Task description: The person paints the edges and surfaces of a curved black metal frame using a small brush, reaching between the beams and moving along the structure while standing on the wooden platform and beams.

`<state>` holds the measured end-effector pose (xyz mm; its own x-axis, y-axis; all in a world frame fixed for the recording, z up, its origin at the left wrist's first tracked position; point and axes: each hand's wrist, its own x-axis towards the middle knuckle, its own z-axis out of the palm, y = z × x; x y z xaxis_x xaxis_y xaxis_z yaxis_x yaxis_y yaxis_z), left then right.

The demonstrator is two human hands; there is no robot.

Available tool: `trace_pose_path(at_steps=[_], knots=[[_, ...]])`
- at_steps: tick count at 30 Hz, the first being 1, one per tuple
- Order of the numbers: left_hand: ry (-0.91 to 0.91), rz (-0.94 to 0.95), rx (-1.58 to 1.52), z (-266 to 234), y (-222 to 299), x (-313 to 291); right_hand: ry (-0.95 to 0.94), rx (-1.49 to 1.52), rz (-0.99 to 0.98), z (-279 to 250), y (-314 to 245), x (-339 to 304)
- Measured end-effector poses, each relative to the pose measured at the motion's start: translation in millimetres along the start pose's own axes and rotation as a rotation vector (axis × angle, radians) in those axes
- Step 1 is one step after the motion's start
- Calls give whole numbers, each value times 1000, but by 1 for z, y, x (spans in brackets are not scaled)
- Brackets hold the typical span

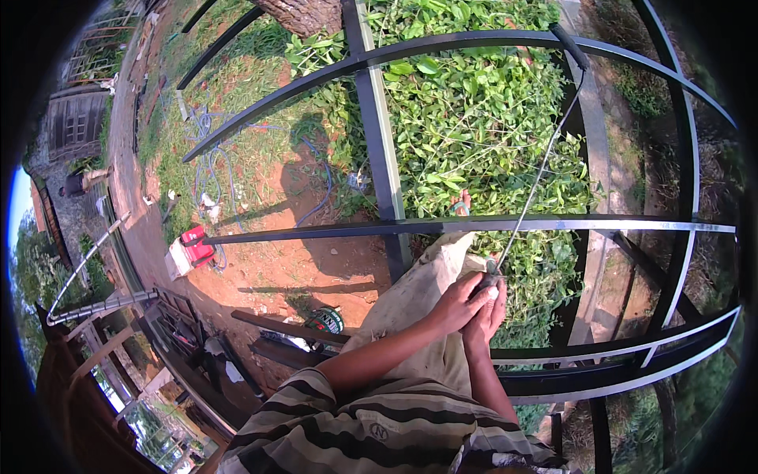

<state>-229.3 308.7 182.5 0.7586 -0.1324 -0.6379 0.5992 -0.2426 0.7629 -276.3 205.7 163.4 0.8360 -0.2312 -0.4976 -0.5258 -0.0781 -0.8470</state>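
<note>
A long-handled paint roller (pixel 543 162) runs from my hands up to the far right. Its dark roller head (pixel 569 47) rests against a curved black metal beam (pixel 474 43). My left hand (pixel 459 305) and my right hand (pixel 485 317) are together at the handle's near end, fingers closed around it. The grip itself is mostly hidden by them. Just beyond my hands, a straight black metal bar (pixel 489 226) crosses from left to right. One of my feet (pixel 461 203) shows past this bar, above the leaves.
A thick upright-running beam (pixel 380 142) crosses the frame's bars. Dense green leaves (pixel 474 118) lie below on the right. On the dirt at left are a red and white machine (pixel 192 251) and tangled blue cable (pixel 212 150). More black bars (pixel 600 351) run close by my right.
</note>
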Motion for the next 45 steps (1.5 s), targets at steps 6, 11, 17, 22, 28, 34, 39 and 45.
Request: trace_pose_path(at_steps=[6, 11, 17, 22, 28, 34, 39, 45], knots=[[275, -290, 101, -57, -6, 4, -422, -325, -188, 9, -61, 18], [298, -262, 417, -138, -31, -2, -395, -591, -60, 1, -44, 22], [113, -379, 337, -267, -53, -67, -341, -681, 113, -32, 13, 33], [-103, -376, 764, -358, 9, -92, -262, -862, 363, -94, 106, 9], [-370, -367, 929, -404, 12, -71, -257, -948, 426, -121, 139, -12], [-538, -343, 1131, -406, -10, 19, -258, -877, 423, -88, 111, 8], [-596, -207, 1196, -326, -9, 123, -284, -859, 504, -76, 124, 2], [-594, -238, 1228, -386, -24, 80, -192, -839, 481, -81, 110, 1]])
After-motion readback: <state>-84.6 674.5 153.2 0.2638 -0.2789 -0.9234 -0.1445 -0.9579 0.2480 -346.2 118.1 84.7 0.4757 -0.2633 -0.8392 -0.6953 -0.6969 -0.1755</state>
